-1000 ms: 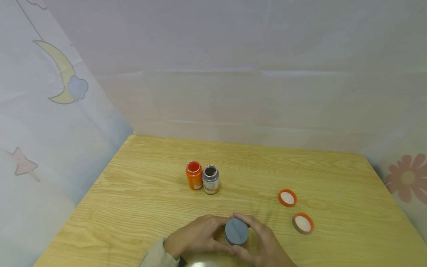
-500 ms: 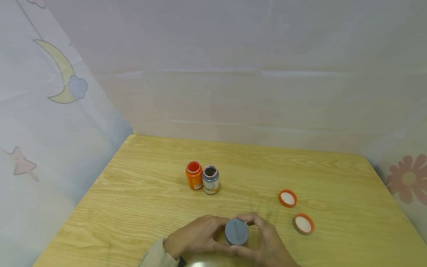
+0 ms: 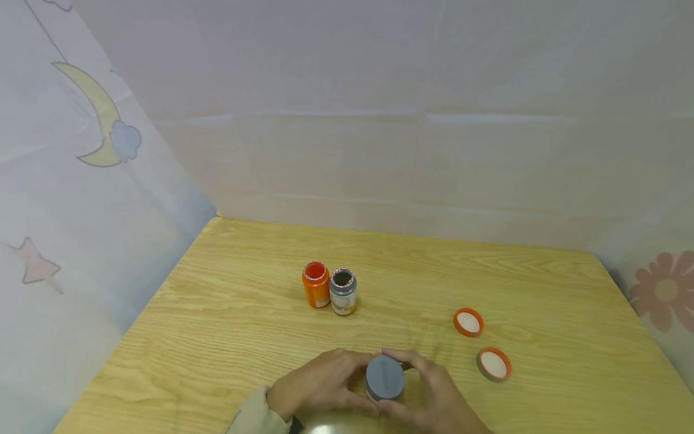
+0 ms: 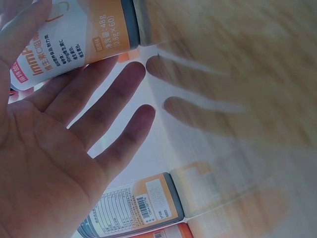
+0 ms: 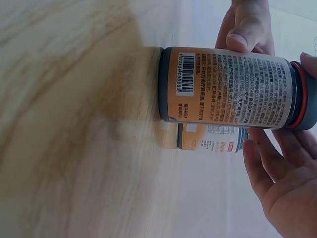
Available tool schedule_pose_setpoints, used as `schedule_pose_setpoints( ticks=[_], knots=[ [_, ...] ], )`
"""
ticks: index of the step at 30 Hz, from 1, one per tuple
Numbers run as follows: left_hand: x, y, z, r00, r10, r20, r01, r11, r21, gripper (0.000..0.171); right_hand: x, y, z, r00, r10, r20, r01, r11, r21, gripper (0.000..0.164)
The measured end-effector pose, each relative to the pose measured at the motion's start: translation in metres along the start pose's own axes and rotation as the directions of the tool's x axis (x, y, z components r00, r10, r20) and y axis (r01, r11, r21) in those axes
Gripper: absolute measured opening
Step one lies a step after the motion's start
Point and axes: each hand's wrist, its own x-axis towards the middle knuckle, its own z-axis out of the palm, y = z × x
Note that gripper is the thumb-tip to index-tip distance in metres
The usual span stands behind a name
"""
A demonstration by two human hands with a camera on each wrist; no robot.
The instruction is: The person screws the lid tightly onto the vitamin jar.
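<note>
A supplement bottle [image 5: 228, 89] with a grey base, an orange-and-white label and a grey cap [image 3: 385, 375] stands upright near the table's front edge. Around its body, from the left, curve the thumb and index finger of my left hand [image 3: 325, 383]; the other fingers of that hand spread out below in the left wrist view. My right hand [image 3: 436, 395] grips the cap from the right, its thumb in front and index finger behind. A red-orange ring [image 5: 298, 94] shows just under the cap in the right wrist view.
Beyond the hands stand an uncapped orange bottle [image 3: 316, 292] and an uncapped grey bottle [image 3: 343, 298], side by side. To the right, an orange cap [image 3: 468, 322] and a grey cap with an orange rim [image 3: 494, 364] lie with their white insides up on the wooden table [image 3: 217, 313].
The right index finger slid back to the right round the cap, then forward a little to the left again. My left hand and the bottle have stayed in place.
</note>
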Motion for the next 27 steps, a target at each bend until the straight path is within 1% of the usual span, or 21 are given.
schedule_pose_setpoints(
  ticks=[3, 6, 11, 13, 15, 18, 21, 23, 27],
  knots=[
    [0.0002, -0.0001, 0.0002, 1.000, -0.005, -0.002, 0.005, 1.000, -0.016, 0.058, 0.0003, -0.0003, 0.0014, 0.999, 0.027, -0.018, -0.026, 1.000, 0.010, 0.058],
    [0.0005, -0.0004, 0.0004, 1.000, -0.011, -0.003, 0.011, 1.000, -0.013, 0.059, 0.0012, 0.0003, 0.0033, 0.999, 0.027, -0.018, -0.026, 1.000, 0.016, 0.060],
    [0.0005, -0.0013, 0.0013, 1.000, -0.004, -0.003, 0.004, 1.000, 0.006, 0.059, 0.0001, 0.0004, 0.0028, 1.000, 0.010, 0.007, -0.010, 1.000, -0.018, 0.075],
    [0.0007, -0.0015, 0.0019, 1.000, 0.006, -0.003, -0.006, 1.000, 0.012, 0.058, -0.0001, 0.0005, 0.0016, 1.000, -0.022, 0.015, 0.022, 1.000, -0.019, 0.078],
    [0.0009, -0.0014, 0.0020, 1.000, 0.010, -0.004, -0.010, 1.000, 0.012, 0.058, 0.0005, 0.0017, 0.0004, 0.997, -0.075, 0.022, 0.075, 0.997, -0.005, 0.077],
    [0.0010, -0.0013, 0.0019, 1.000, 0.009, 0.000, -0.009, 1.000, 0.010, 0.059, 0.0019, 0.0041, -0.0010, 0.986, -0.163, 0.031, 0.163, 0.987, 0.017, 0.075],
    [0.0008, -0.0012, 0.0013, 1.000, 0.001, 0.004, -0.002, 1.000, 0.010, 0.060, 0.0029, 0.0060, -0.0014, 0.978, -0.209, 0.026, 0.209, 0.978, 0.018, 0.070],
    [0.0006, -0.0013, 0.0007, 1.000, -0.002, 0.006, 0.002, 1.000, 0.006, 0.059, 0.0033, 0.0060, -0.0009, 0.980, -0.200, 0.015, 0.199, 0.980, 0.025, 0.067],
    [0.0011, -0.0011, -0.0002, 1.000, -0.003, 0.011, 0.003, 1.000, -0.015, 0.055, 0.0029, 0.0040, 0.0020, 0.992, -0.126, -0.008, 0.126, 0.990, 0.056, 0.062]
  ],
)
